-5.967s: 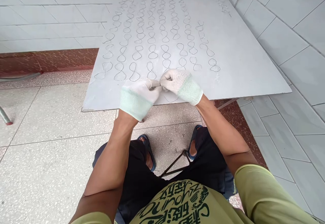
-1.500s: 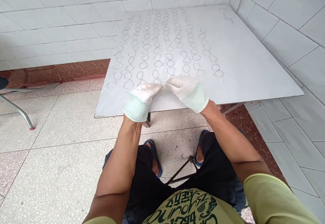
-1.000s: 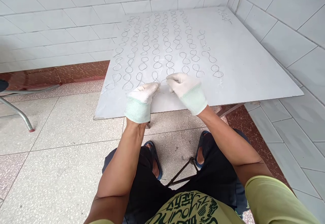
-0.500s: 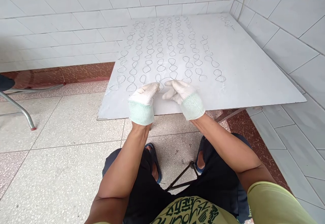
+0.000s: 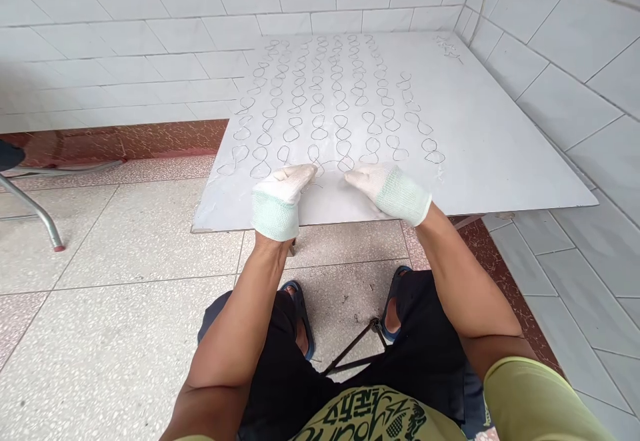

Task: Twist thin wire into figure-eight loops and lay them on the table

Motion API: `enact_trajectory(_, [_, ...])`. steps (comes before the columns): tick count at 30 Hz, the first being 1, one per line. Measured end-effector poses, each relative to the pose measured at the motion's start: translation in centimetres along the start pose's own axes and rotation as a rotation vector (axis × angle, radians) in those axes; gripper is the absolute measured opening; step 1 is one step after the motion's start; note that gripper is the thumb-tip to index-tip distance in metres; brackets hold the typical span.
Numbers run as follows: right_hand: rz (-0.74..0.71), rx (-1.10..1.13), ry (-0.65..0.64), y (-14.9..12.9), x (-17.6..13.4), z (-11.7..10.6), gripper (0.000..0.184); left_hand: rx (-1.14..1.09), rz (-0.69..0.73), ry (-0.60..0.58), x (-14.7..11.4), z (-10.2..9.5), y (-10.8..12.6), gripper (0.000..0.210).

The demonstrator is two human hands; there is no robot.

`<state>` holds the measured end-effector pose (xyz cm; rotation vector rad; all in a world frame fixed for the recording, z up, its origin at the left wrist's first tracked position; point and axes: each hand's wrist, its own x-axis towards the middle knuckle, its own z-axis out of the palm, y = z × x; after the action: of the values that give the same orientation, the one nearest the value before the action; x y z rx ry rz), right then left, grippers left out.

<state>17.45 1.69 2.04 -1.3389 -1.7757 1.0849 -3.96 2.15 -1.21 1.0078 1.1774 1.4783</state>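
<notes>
Both my hands wear white gloves with pale green cuffs and hover over the front edge of a white board. My left hand (image 5: pixel 286 185) is closed, thumb and fingertips pinching a thin dark wire (image 5: pixel 327 161) that arcs to the right. My right hand (image 5: pixel 383 184) lies with its fingers pressed together, its fingertips at the right end of that arc; the exact contact is too fine to see well. Rows of wire figure-eight loops (image 5: pixel 343 127) lie on the board just beyond my hands, and the nearest loops are partly hidden by the gloves.
The white board (image 5: pixel 500 141) stands against tiled walls in a corner. At its far right lies a small heap of wire bits (image 5: pixel 449 47). A metal chair leg (image 5: pixel 43 211) stands on the floor at left. Below the board is a dark folding-leg frame (image 5: pixel 350 354).
My right hand has turned and its wrist has swung out to the right, its fingers now straighter and pressed together. My left hand has stayed almost in place. The view has shifted slightly.
</notes>
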Motion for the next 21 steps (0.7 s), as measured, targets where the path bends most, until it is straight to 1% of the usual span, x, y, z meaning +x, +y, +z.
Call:
enact_trajectory(2, [0.032, -0.123, -0.007, -0.1, -0.1, -1.0, 0.052, 0.017, 0.001, -0.032, 0.1, -0.1, 0.0, 0.028])
enact_trajectory(3, [0.03, -0.176, 0.022, -0.2, -0.1, -1.2, 0.05, 0.023, 0.003, -0.041, 0.1, -0.2, 0.0, 0.028])
enact_trajectory(6, [-0.099, -0.369, 0.253, -0.7, 0.2, -1.3, 0.037, 0.046, -0.004, -0.055, 0.5, -0.4, -0.1, 0.029])
enact_trajectory(8, [-0.135, -0.452, 0.359, -0.8, 0.5, -1.4, 0.035, 0.056, -0.009, -0.05, 0.7, -0.5, -0.1, 0.03])
enact_trajectory(10, [-0.108, -0.487, 0.354, -0.4, 0.7, -2.0, 0.035, 0.052, 0.008, -0.021, 1.0, -0.8, -0.1, 0.029])
enact_trajectory(12, [-0.055, -0.482, 0.308, 0.0, 0.6, -3.0, 0.041, 0.056, 0.039, 0.014, 1.1, -1.1, -0.1, 0.029])
enact_trajectory(13, [-0.033, -0.472, 0.315, 0.1, 0.5, -3.5, 0.045, 0.069, 0.049, 0.024, 1.2, -1.2, 0.0, 0.029])
enact_trajectory(14, [-0.011, -0.457, 0.354, 0.1, 0.3, -3.9, 0.048, 0.088, 0.052, 0.022, 1.2, -1.4, 0.0, 0.028])
enact_trajectory(16, [-0.016, -0.416, 0.489, -0.4, -0.2, -4.0, 0.045, 0.133, 0.053, -0.006, 1.3, -1.6, 0.2, 0.024])
enact_trajectory(17, [-0.062, -0.403, 0.537, -0.8, -0.4, -3.7, 0.041, 0.154, 0.052, -0.03, 1.4, -1.6, 0.3, 0.022])
enact_trajectory(18, [-0.13, -0.409, 0.543, -1.3, -0.5, -3.2, 0.039, 0.17, 0.051, -0.056, 1.5, -1.6, 0.4, 0.021])
enact_trajectory(20, [-0.316, -0.535, 0.446, -2.2, -0.4, -1.9, 0.04, 0.187, 0.045, -0.126, 1.7, -1.6, 0.5, 0.02])
enact_trajectory(21, [-0.401, -0.623, 0.353, -2.4, -0.2, -1.1, 0.035, 0.19, 0.035, -0.175, 1.8, -1.5, 0.5, 0.02])
